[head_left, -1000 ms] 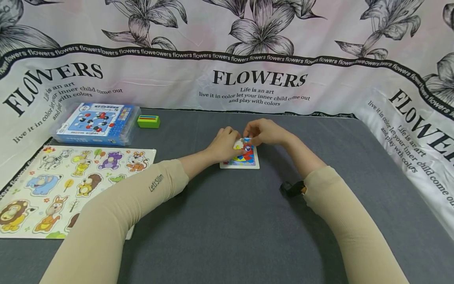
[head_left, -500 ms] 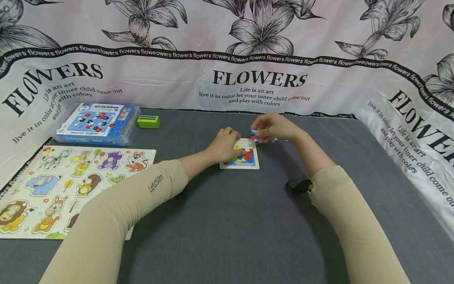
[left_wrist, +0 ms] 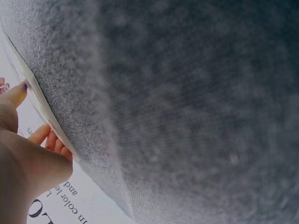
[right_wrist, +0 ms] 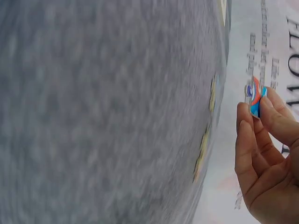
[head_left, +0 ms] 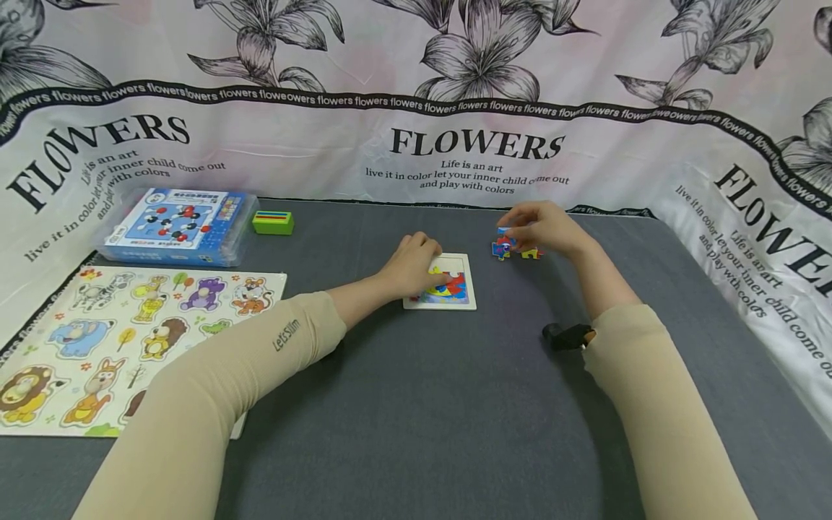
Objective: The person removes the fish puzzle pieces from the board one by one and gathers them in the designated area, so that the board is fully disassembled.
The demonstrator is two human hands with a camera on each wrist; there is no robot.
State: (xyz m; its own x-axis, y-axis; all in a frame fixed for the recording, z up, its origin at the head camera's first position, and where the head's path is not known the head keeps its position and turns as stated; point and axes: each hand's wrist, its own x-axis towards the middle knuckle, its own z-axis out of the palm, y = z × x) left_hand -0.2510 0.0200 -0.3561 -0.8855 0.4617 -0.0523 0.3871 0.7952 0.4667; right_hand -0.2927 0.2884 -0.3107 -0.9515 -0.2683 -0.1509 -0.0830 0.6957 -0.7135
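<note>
A small jigsaw puzzle tray (head_left: 471, 300) with a pale frame lies on the grey table, partly filled with red, yellow and blue pieces. My left hand (head_left: 409, 267) holds it at its left side, thumb over the pieces; in the left wrist view, fingers curl at the tray's edge (left_wrist: 44, 105). Right of the tray, my right hand (head_left: 542, 227) pinches a red and blue puzzle piece (right_wrist: 255, 98) between thumb and fingers. Beneath that hand lie loose pieces, one blue (head_left: 500, 250) and one yellowish (head_left: 531, 253), partly hidden by the fingers.
At the left lies a large animal puzzle board (head_left: 123, 347), partly under my left sleeve. Behind it are a clear-lidded blue box (head_left: 172, 227) and a small green block (head_left: 273, 224). A flower-printed cloth (head_left: 474, 173) rises along the table's back edge.
My right hand has lifted a piece away from the tray and carried it right, over the loose pieces. The tray's upper part is now bare. My left hand stays put.
</note>
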